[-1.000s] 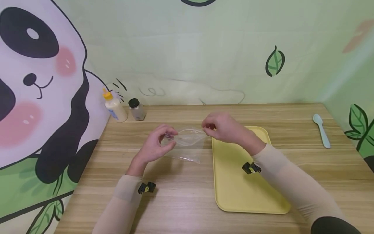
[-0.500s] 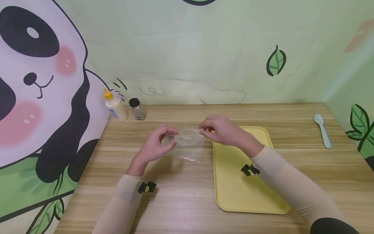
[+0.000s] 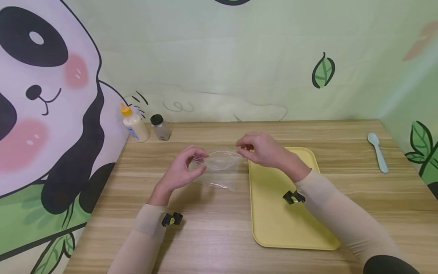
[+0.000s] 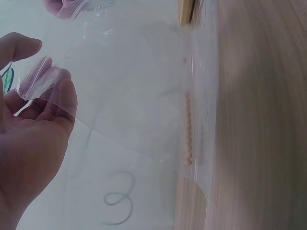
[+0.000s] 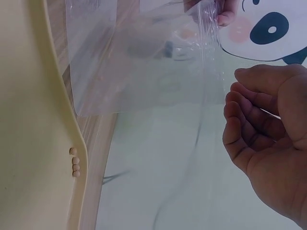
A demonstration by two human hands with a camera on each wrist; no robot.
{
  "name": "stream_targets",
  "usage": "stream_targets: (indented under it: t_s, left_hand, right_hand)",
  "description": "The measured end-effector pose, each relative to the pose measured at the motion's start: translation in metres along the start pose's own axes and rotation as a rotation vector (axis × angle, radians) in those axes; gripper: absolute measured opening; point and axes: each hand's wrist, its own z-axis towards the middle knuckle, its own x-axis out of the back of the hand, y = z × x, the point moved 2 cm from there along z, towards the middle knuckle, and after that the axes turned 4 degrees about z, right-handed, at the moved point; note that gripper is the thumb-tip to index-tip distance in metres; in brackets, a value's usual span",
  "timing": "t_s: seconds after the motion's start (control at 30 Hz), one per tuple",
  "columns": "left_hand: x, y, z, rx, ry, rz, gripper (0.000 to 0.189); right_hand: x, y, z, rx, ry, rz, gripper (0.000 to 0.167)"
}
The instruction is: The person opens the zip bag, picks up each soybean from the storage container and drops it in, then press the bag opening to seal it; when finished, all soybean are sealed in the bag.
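Observation:
A clear plastic zip bag [image 3: 219,173] stands over the table, its mouth spread into an oval between my two hands. My left hand [image 3: 178,169] grips the bag's left corner by the zip, fingers on the far side and thumb on the near side. My right hand [image 3: 261,150] is at the opposite corner. In the right wrist view its loosely bent fingers [image 5: 232,127] come up to the bag's edge, with no plastic seen between thumb and index finger. Small tan beads [image 4: 188,129] show through the bag's bottom in the left wrist view; I cannot tell whether they are inside.
A yellow tray [image 3: 287,228] lies under my right forearm, with several small tan beads [image 5: 75,165] near its rim. At the back left are a yellow-capped squeeze bottle [image 3: 136,127] and a black-lidded jar [image 3: 161,128]. A pale blue spoon [image 3: 378,152] lies at the right.
My right hand shifted slightly left over the bag's corner half a second ago, and is now back right of it. The left hand and bag have stayed in place.

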Motion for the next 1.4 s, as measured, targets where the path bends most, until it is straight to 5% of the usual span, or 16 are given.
stream_targets:
  t_s: [0.2, 0.47, 0.77, 1.0, 1.4]
  left_hand:
    - [0.000, 0.004, 0.001, 0.009, -0.001, 0.010, 0.030]
    - [0.003, 0.034, 0.000, 0.014, -0.007, 0.008, 0.026]
    - [0.004, 0.033, 0.000, 0.011, -0.006, 0.003, 0.026]
    - [0.001, 0.001, 0.001, 0.015, 0.002, -0.009, 0.029]
    - [0.001, 0.001, 0.001, 0.031, 0.001, -0.010, 0.030]
  right_hand:
    - [0.003, 0.006, 0.000, -0.005, 0.022, 0.000, 0.015]
    - [0.004, 0.018, -0.002, -0.066, 0.023, 0.001, 0.015]
    - [-0.003, 0.037, -0.004, -0.134, 0.013, 0.016, 0.014]
    - [-0.010, 0.051, -0.007, -0.208, -0.035, 0.033, 0.016]
    - [-0.034, 0.075, -0.015, -0.284, -0.100, 0.067, 0.015]
